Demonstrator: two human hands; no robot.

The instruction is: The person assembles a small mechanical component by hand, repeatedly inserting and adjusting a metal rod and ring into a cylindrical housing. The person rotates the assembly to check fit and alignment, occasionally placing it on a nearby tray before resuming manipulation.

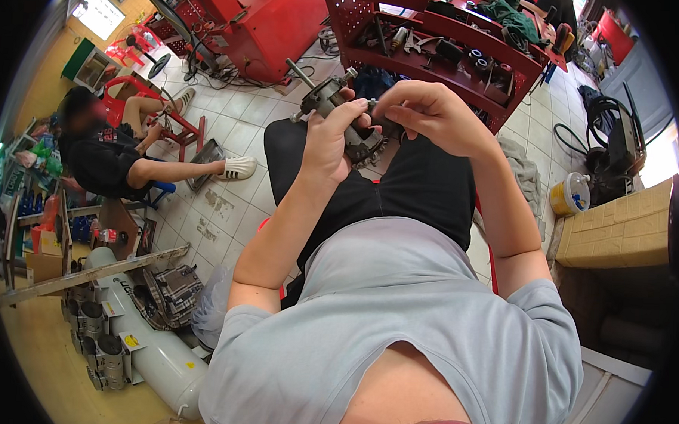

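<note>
I sit with a dark, greasy metal machine part point(330, 99) held over my lap; a thin shaft sticks out of it toward the upper left. My left hand point(328, 140) wraps around the part's body from below. My right hand point(425, 110) is closed over the part's right end, fingertips pinching something small there that I cannot make out. Black trousers and a grey shirt fill the view beneath my arms.
A red tool rack point(464, 56) with tools and parts stands just beyond my knees. Another person point(106, 159) sits on a red stool to the left. A white air tank point(155, 347) lies at lower left. A cardboard box point(615, 229) and a yellow tub point(568, 196) are on the right.
</note>
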